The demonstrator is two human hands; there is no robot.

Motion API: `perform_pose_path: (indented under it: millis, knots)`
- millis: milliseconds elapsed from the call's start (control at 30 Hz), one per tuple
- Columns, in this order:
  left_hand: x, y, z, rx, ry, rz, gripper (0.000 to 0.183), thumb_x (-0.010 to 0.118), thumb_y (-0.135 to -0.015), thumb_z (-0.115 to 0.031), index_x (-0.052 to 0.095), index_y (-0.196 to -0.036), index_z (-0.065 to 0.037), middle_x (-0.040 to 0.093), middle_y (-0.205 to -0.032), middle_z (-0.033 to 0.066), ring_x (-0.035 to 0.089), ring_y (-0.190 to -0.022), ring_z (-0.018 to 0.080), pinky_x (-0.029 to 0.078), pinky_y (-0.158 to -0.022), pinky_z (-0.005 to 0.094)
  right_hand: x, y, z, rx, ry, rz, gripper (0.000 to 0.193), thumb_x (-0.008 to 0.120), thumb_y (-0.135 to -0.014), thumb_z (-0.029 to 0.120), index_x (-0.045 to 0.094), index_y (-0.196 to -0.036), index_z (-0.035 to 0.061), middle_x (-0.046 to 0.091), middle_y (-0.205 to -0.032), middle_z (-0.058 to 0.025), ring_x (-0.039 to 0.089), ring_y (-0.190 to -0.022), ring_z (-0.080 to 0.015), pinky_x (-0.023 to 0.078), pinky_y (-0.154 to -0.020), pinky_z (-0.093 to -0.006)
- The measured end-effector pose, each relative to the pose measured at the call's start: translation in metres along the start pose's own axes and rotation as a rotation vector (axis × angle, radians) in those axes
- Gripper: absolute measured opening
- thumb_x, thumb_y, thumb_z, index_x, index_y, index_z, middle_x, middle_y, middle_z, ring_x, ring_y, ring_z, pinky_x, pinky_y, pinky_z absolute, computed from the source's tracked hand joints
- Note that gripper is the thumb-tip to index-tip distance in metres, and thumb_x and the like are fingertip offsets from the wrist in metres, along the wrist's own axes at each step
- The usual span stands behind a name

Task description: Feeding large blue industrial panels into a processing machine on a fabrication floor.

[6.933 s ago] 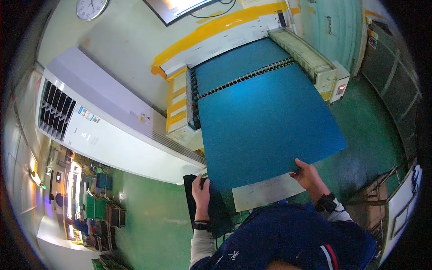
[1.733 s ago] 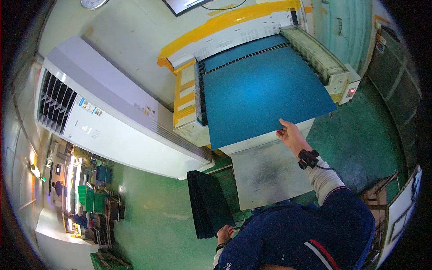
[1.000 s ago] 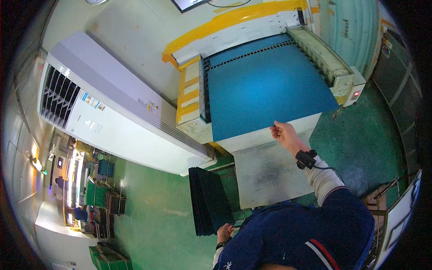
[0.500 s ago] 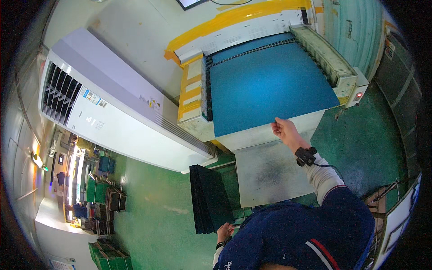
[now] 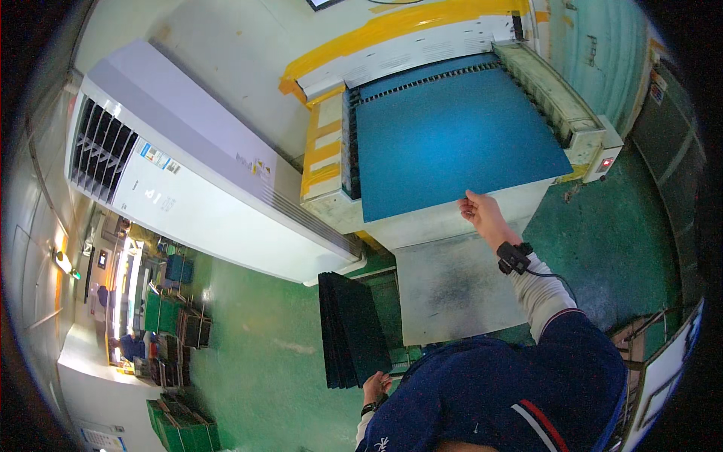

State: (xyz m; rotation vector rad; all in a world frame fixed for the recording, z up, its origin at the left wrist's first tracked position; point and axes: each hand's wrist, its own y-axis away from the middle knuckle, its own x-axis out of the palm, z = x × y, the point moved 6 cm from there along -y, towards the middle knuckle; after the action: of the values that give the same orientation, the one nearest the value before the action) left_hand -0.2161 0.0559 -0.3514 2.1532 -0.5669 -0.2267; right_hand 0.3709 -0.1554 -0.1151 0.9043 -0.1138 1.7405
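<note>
Just beyond our right hand point(image 5: 480, 212), curled at its near edge, the blue sheet point(image 5: 456, 139) lies on the machine point(image 5: 547, 105), our left hand point(image 5: 374, 387) beside dark sheets point(image 5: 354, 331); whether either grips, we cannot tell.

The blue sheet point(image 5: 459, 139) looks matt, the green floor point(image 5: 256, 324) glossy.

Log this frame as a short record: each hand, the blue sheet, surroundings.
Right hand: at the near edge of the blue sheet; grip unclear
Left hand: beside the dark panels; contact unclear
Sheet position: lying on the roller machine
Nearby: pale board in front of the machine; white air conditioner to the left
Floor: green
</note>
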Motion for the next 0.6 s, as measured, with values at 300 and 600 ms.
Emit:
perform_pose_path:
  millis: [300,600]
  knots:
    - [-0.008,-0.014,0.012,-0.06,0.165,0.024,0.024,0.057,-0.087,-0.016,0.053,-0.102,0.002,0.064,-0.083,0.0124,0.064,-0.067,0.0255,0.052,-0.056,0.0333,-0.007,-0.011,0.003,-0.035,-0.002,-0.013,0.017,0.061,-0.086,0.018,0.051,-0.081,0.0057,0.061,-0.077,-0.009,0.057,-0.067,-0.0171,0.048,-0.063,-0.0316]
    - [0.003,-0.006,0.004,-0.061,0.25,0.151,0.015,0.055,-0.087,-0.015,0.056,-0.09,0.0,0.063,-0.077,0.0104,0.064,-0.063,0.0231,0.052,-0.053,0.0325,-0.007,-0.013,0.008,-0.057,-0.007,-0.005,0.017,0.061,-0.085,0.018,0.05,-0.082,0.0057,0.062,-0.077,-0.0097,0.058,-0.064,-0.0166,0.05,-0.059,-0.0314]
